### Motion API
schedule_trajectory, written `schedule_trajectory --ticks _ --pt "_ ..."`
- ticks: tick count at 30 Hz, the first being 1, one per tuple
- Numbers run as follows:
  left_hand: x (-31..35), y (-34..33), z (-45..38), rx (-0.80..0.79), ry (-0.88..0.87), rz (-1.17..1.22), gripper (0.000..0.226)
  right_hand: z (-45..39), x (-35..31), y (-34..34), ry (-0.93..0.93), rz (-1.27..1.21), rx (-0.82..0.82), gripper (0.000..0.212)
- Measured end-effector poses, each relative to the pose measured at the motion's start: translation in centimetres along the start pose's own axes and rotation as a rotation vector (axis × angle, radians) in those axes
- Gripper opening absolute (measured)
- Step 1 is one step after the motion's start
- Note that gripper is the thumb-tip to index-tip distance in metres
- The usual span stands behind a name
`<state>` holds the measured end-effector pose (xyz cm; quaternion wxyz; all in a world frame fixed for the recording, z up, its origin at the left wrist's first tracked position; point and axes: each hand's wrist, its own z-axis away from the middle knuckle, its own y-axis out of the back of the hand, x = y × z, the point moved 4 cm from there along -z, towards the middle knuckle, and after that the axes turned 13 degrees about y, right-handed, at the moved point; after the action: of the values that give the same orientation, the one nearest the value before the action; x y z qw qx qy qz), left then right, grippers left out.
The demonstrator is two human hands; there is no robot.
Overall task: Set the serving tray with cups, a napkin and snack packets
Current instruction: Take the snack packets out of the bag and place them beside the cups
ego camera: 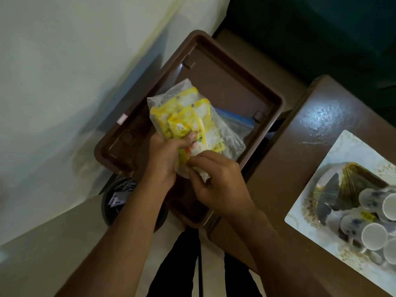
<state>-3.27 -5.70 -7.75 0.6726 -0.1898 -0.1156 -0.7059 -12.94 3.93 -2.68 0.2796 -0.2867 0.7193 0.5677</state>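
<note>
Together, left hand (165, 159) and right hand (216, 181) grip the clear bag (225, 129) (yellow snack packets (184, 116) inside) above the brown tray (225, 82).

Print on the yellow snack packets (188, 118) is blurred beyond reading, and their lower ends are covered by the left hand (165, 159) and right hand (216, 181). The blue-edged bag (235, 121) lies mostly behind them, towards the right rim of the brown tray (214, 52), whose near corner the forearms hide. The patterned serving tray (310, 202) and cups (374, 235) are cut by the right edge. Contents of the dark round container (117, 196) cannot be made out.
</note>
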Motion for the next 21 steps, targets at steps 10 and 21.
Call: schedule_trajectory --ticks 10,21 --pt "3.5 -0.3 0.9 -0.187 -0.275 -0.308 0.053 -1.8 3.5 5.5 -0.317 0.050 0.349 0.041" --pt "10.1 -5.3 5.7 0.151 -0.943 -1.352 0.045 -5.5 2.6 7.7 -0.090 0.219 0.184 0.103"
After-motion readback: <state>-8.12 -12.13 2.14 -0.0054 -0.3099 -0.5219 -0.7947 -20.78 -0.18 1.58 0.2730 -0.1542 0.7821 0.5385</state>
